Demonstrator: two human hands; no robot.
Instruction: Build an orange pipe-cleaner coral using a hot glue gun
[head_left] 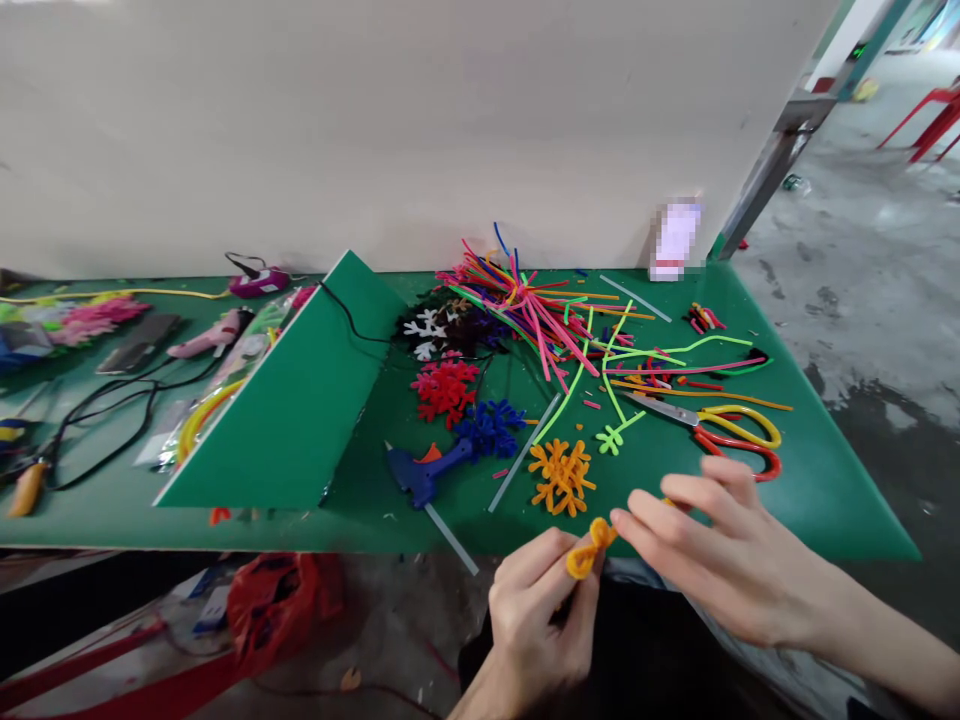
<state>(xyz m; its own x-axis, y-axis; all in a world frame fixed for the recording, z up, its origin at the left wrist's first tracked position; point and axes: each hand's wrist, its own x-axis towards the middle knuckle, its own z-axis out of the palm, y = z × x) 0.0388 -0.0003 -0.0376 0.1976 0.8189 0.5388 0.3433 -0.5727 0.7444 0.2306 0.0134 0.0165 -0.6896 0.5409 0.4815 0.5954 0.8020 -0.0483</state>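
My left hand [544,605] pinches a yellow-orange pipe cleaner [581,562] bent into small loops, held in front of the table edge. My right hand [712,550] is closed on the same pipe cleaner's other end, which partly shows between the fingers. Just beyond lies a pile of orange pipe-cleaner snowflake shapes [561,478]. A light green pipe-cleaner piece [611,438] with looped ends rests to its right. Scissors [739,430] with red and yellow handles lie past my right hand.
A blue glue gun [427,475] with a glue stick lies left of the orange pile. Behind are blue [491,430] and red [444,388] shapes and a bundle of loose pipe cleaners [521,295]. A green board [277,410] stands slanted on the left. A phone [675,240] leans on the wall.
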